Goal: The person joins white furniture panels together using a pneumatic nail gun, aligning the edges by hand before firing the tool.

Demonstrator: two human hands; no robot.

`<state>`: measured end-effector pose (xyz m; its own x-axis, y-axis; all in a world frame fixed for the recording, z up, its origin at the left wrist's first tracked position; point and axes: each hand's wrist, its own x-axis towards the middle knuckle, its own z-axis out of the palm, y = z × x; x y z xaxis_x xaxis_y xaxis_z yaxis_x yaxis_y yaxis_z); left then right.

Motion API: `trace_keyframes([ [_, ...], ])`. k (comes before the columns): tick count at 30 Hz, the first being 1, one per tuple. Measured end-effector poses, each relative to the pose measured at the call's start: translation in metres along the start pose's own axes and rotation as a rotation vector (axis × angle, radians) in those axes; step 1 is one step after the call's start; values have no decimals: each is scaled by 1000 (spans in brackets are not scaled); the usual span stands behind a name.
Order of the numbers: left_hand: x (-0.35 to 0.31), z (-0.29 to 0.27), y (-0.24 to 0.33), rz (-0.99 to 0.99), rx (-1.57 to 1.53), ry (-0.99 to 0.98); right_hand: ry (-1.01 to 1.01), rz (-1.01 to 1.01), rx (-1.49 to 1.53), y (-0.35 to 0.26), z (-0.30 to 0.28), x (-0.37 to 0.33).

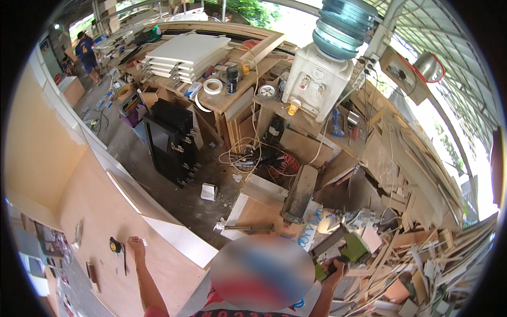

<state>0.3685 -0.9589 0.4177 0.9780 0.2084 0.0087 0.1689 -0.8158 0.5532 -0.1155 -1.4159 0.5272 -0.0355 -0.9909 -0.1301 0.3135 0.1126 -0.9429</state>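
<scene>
Two hands are in view, both low in frame. My left hand [136, 246] rests on the plywood panel [100, 211], fingers curled around something small and white at the fingertips; too small to identify. A yellow tape measure [114, 245] lies on the panel just beside that hand.

My right hand [334, 268] is wrapped tight around the handle of a green power tool [346, 252], held up off any surface, above the scrap-wood pile [422, 253]. I cannot tell what kind of tool it is; the head is partly hidden.

Progress, as I judge it: the panel face near the left hand shows no cut or fastener that I can make out, and the tool is well apart from the panel. So marking or measuring looks to be the stage in hand; work with the tool is not yet started.

Farther off: a black cabinet [171, 140] on the floor, a workbench [232, 98] carrying stacked white panels [185, 53], a water dispenser [322, 74], another person [86, 53] at the far end.
</scene>
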Motion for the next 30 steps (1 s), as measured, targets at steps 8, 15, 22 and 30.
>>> trace_keyframes([
  [8, 56, 74, 112, 347, -148, 253, 209, 128, 40, 6, -32, 25],
  [15, 217, 240, 324, 60, -770, -319, 358, 282, -122, 16, -45, 25],
  [22, 307, 355, 457, -231, -999, -265, 466, 216, -226, 19, -40, -11],
  [30, 365, 396, 503, -213, -987, -227, 596, 230, -239, 19, -26, -16],
])
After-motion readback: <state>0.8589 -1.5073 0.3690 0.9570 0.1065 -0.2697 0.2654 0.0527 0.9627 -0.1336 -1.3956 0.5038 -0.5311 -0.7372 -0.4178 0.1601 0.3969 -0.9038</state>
